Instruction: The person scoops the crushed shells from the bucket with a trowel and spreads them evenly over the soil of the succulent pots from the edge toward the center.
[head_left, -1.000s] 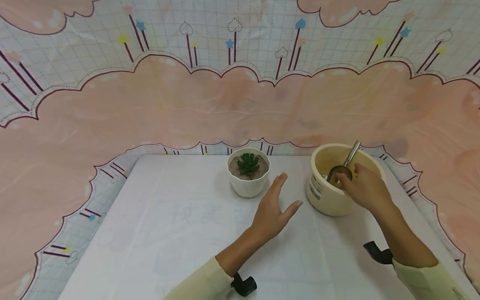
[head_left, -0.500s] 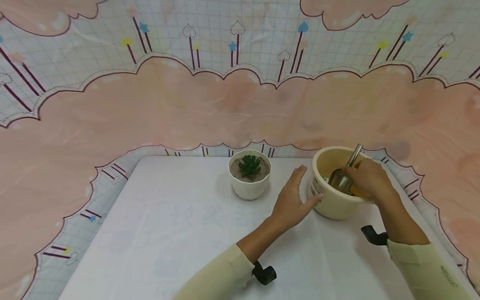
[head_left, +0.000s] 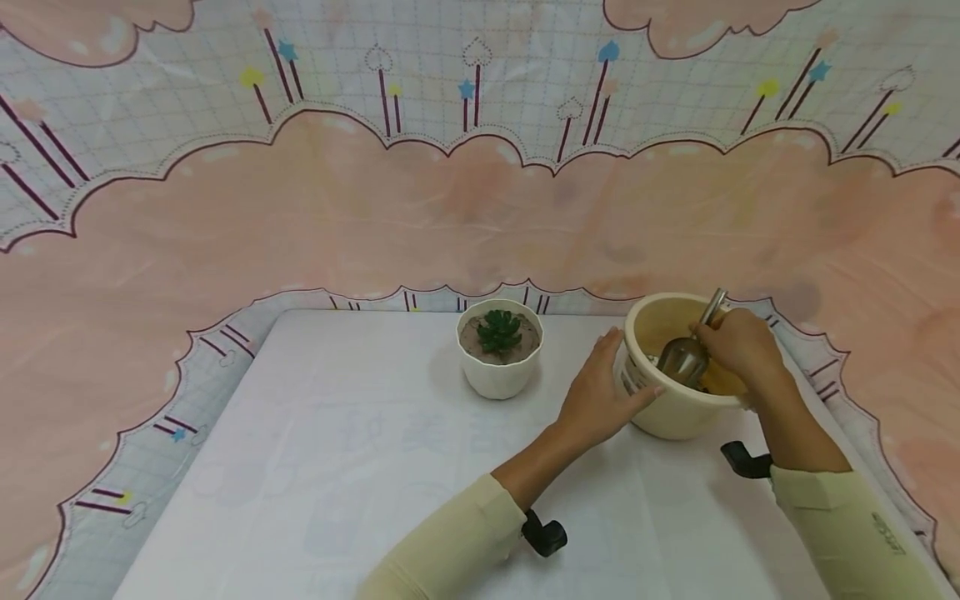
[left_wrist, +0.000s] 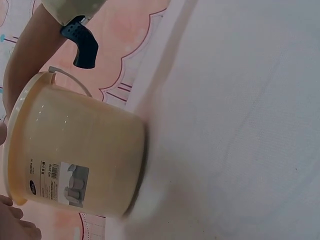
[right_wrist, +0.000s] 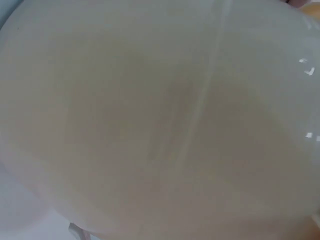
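A cream plastic bucket (head_left: 667, 417) stands at the table's right side, with a printed label (left_wrist: 70, 185) on its wall. Inside it leans a metal scoop (head_left: 684, 360), its handle rising past the rim. My right hand (head_left: 742, 343) reaches over the near right rim and pinches the scoop where bowl and handle meet. My left hand (head_left: 600, 400) lies along the bucket's left side, fingers straight and thumb spread toward the front wall. In the left wrist view, fingertips (left_wrist: 20, 222) show right at the rim. The bucket wall (right_wrist: 160, 125) fills the right wrist view.
Left of the bucket, a small white pot (head_left: 498, 379) holds a green succulent (head_left: 498, 332) in greyish-brown soil. Both stand near the back edge of the white table (head_left: 337, 433). Behind hangs a patterned pink cloth (head_left: 420, 208). The bucket's bail (left_wrist: 75, 81) hangs down one side.
My left hand has moved right, from near the pot to the bucket's side. My right hand has shifted on the scoop to its neck, and the scoop's bowl has turned slightly inside the bucket.
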